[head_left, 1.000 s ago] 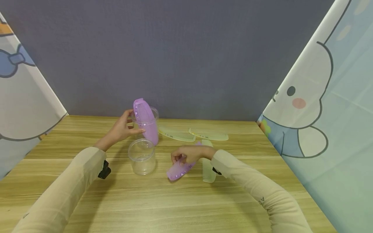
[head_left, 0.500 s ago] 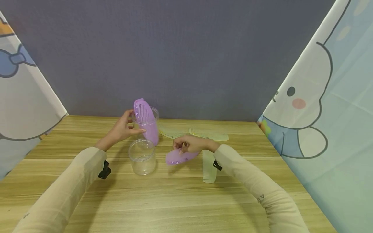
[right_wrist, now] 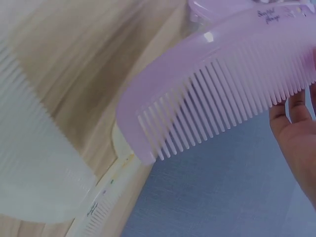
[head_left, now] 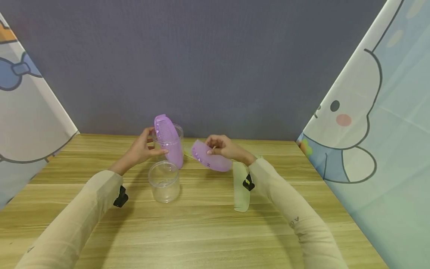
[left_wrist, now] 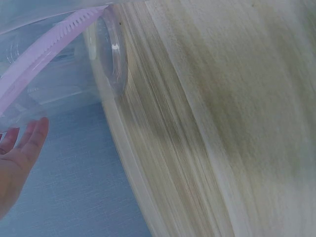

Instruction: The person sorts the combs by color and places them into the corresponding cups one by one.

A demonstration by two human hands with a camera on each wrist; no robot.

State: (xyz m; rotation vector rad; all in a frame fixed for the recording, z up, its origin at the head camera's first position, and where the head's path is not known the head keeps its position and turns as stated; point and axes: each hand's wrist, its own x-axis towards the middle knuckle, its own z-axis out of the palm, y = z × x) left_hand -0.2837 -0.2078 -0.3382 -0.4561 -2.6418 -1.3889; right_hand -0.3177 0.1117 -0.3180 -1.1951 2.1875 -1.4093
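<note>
My left hand (head_left: 139, 150) holds the far clear plastic jar (left_wrist: 64, 91) from its left side, thumb across the front. A purple comb (head_left: 165, 129) stands tilted in that jar, its upper end above the rim. My right hand (head_left: 224, 147) pinches a second purple comb (right_wrist: 168, 79) by its toothed edge, raised over the table to the right of the jars. In the right wrist view its teeth point down toward the fingers. A second clear jar (head_left: 164, 188) stands upright just in front of the held one, nearer me.
A pale green comb (head_left: 241, 192) lies lengthwise under my right wrist. Other pale combs (right_wrist: 101, 205) lie at the back of the wooden table (head_left: 188, 231), mostly hidden by the right hand and its comb. A grey panel (head_left: 215, 67) rises behind the table.
My right hand has lifted the purple comb off the table and carried it away from me, turning it so its left end points up. The left hand and the jars have stayed still.
</note>
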